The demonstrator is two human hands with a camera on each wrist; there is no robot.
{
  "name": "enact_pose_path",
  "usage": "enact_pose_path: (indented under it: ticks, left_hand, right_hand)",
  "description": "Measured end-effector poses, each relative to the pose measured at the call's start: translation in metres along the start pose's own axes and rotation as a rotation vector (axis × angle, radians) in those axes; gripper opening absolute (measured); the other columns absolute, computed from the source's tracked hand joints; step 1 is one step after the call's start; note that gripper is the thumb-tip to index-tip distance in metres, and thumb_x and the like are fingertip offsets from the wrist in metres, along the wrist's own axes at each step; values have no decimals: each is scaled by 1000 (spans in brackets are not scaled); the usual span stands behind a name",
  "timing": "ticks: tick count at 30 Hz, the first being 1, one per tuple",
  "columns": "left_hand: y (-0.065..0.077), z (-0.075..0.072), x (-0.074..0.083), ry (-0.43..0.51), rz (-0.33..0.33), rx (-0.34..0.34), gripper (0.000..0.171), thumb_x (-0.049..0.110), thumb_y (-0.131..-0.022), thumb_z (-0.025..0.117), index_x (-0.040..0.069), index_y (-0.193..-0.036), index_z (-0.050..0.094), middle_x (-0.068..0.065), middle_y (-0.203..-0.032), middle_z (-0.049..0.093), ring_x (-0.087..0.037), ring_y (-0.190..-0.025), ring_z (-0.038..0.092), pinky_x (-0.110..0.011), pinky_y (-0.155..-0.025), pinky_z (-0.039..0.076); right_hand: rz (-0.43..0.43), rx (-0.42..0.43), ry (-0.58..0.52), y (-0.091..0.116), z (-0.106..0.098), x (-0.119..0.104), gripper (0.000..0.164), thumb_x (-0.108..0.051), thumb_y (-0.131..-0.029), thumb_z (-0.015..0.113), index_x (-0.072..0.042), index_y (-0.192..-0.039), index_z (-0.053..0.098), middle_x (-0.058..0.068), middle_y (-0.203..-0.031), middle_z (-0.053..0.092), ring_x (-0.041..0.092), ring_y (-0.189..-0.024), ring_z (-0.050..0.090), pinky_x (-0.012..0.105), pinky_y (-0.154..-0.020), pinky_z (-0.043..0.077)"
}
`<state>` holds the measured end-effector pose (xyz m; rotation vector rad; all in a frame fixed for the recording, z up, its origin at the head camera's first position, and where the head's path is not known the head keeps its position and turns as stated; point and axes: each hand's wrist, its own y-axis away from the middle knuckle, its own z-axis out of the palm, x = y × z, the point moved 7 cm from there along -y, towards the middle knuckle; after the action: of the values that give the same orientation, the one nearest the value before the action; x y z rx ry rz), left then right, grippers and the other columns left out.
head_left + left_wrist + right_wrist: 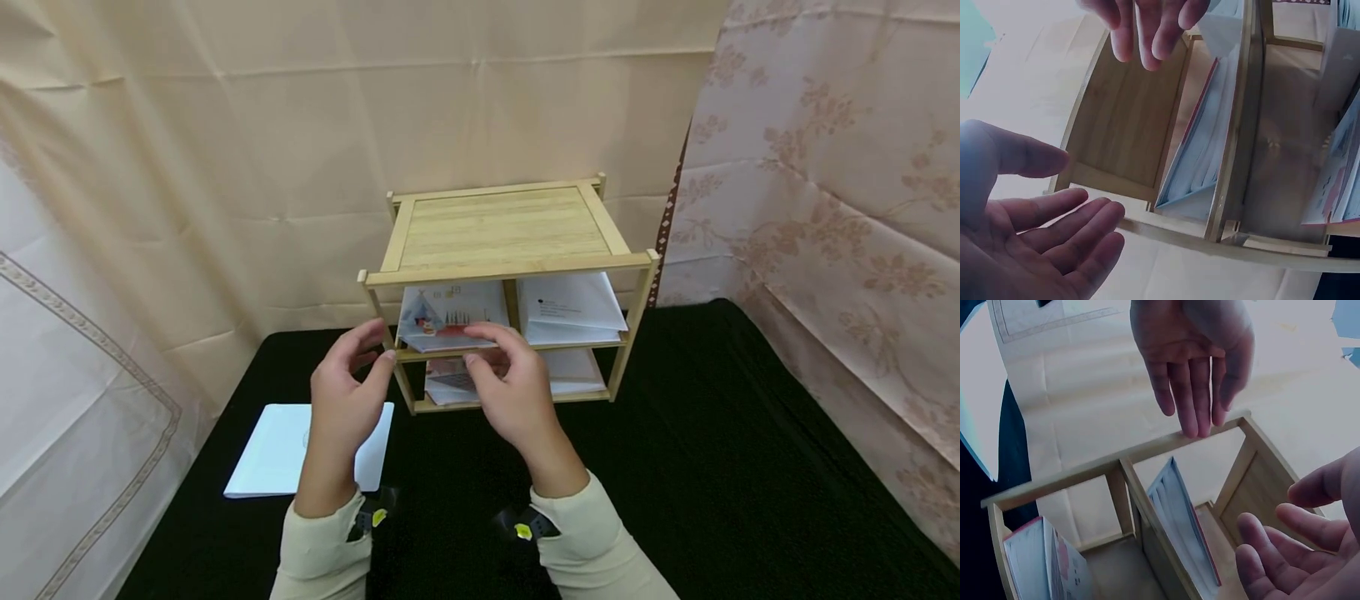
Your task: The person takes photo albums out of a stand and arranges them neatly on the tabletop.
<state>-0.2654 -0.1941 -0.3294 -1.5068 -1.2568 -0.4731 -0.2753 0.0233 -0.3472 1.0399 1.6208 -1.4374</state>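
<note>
A small wooden shelf rack (510,229) stands at the far side of the table. My left hand (347,396) hovers by its front left post, fingers loosely bent and holding nothing. Across from it, my right hand (517,387) is in front of the middle shelf, relaxed, with nothing between thumb and fingers. On that shelf lie a picture book (483,300) with a tent drawing and, to its right, white booklets (573,304). The lower shelf carries more booklets (577,371), partly hidden by the right hand. In the right wrist view, the right hand's fingers (1266,556) are spread beside the rack.
A pale blue-white booklet (266,454) lies flat on the black tablecloth (712,467), partly covered by my left hand and forearm. Beige cloth (300,125) hangs behind the rack, and floral cloth (840,167) hangs at the right.
</note>
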Motion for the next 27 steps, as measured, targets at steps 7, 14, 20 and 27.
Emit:
enact_pose_path:
  ticks: [7,14,20,27]
  left_hand:
    - [3,13,-4,-84,-62,-99,47,20,-102,63,12,-148,55,-10,-146,61,-32,-134,58,-54,-115,44]
    - [4,21,-8,-126,-122,-154,58,26,-102,63,11,-155,46,-13,-152,56,-36,-139,53,-55,-118,40]
    - [5,25,-2,-142,-99,-183,60,25,-101,65,11,-156,44,-12,-157,50,-34,-146,46,-58,-120,35]
    - [7,33,-2,-176,-107,-283,70,32,-101,65,7,-160,36,-13,-168,32,-36,-154,31,-61,-123,29]
  right_hand:
    - [2,11,-15,-3,-6,7,43,-3,-96,66,-13,-137,65,4,-156,50,23,-102,74,26,-79,60]
    - [87,-7,21,-5,-8,18,55,-9,-95,66,-16,-149,54,4,-166,38,16,-96,75,23,-59,55]
    - [187,-6,100,-6,-13,30,60,-17,-96,69,-17,-153,50,8,-121,75,14,-58,58,25,-46,42]
    - [246,-29,134,-8,-13,34,66,-20,-96,69,-14,-156,43,2,-69,70,14,-50,52,28,-44,42]
